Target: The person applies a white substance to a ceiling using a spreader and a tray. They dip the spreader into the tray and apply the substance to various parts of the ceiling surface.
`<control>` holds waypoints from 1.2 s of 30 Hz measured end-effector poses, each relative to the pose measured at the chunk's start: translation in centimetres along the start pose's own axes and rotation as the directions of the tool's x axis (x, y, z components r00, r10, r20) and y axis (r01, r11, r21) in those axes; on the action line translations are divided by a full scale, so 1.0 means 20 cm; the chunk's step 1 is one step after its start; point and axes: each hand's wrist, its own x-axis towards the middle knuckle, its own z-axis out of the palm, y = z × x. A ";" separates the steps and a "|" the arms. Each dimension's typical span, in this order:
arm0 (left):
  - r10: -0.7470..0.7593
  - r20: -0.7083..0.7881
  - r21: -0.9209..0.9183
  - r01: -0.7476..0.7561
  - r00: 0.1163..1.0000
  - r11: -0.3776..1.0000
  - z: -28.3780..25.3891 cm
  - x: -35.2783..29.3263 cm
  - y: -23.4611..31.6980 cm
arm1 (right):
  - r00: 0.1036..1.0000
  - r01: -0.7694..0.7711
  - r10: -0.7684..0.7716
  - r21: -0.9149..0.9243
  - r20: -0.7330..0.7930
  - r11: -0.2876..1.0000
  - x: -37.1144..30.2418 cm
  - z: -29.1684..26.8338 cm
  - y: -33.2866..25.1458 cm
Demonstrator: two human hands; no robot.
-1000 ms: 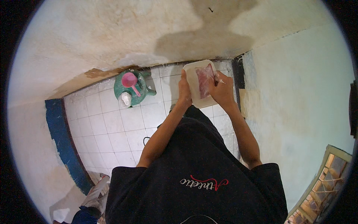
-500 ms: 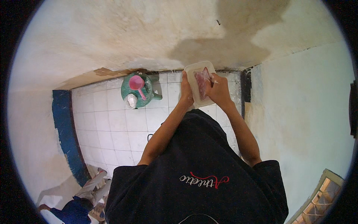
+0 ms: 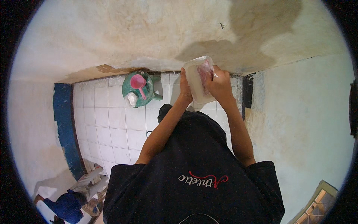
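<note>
Container: a clear plastic tub (image 3: 198,80) with something pink inside was held up before the stained wall (image 3: 149,33).
Left hand (image 3: 185,89): its grip was closed on the tub's left edge.
Right hand (image 3: 219,84): its grip clasped the tub's right side.
Bucket: a green bucket (image 3: 140,89) holding a pink scoop (image 3: 138,82) stood on the tiled floor (image 3: 112,123), left of the tub.

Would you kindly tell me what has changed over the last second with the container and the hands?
The clear plastic container tilted more upright, and the right hand slid further over its pinkish contents. The left hand kept gripping its side. The green bucket with its pink scoop stayed on the tiles.
</note>
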 end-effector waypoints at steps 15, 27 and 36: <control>0.023 -0.211 0.304 0.044 0.977 0.952 -0.33 -0.13 0.38 | 0.987 -0.151 0.151 -0.001 -0.047 0.989 -0.14 0.40 -0.13; 0.127 -0.245 0.367 -0.030 0.961 0.930 -0.67 -0.31 0.73 | 0.842 -0.534 0.491 0.477 0.224 0.698 -0.22 0.69 -0.41; 0.075 -0.213 0.280 -0.013 0.974 0.960 -0.88 -0.37 0.85 | 0.672 -0.702 0.551 0.662 0.494 0.262 -0.32 0.70 -0.61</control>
